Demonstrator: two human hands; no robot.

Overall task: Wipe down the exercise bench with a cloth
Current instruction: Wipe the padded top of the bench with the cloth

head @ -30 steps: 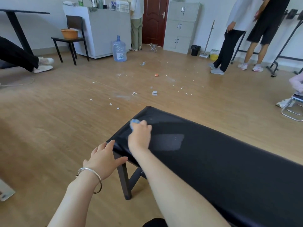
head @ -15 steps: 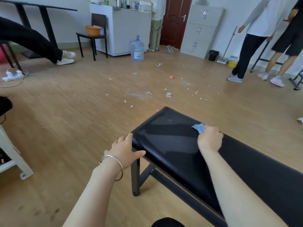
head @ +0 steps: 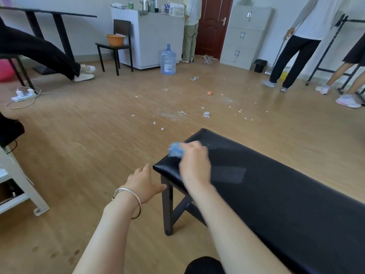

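A person is looking down at a black padded bench that is running from the middle of the view out toward 4 o'clock. The right hand is lying on the bench's left end, blurred, its fingers curling round a bunched blue cloth. The cloth is sticking out at the hand's 11 o'clock and pressing on the pad. The left hand, a silver bangle on its wrist, is reaching in at the bench's 8 o'clock corner. Its fingers are loosely spread and gripping nothing, thumb pointing at the bench leg. White scraps are littering the wooden floor at 12 o'clock, and a water jug is standing beyond them.
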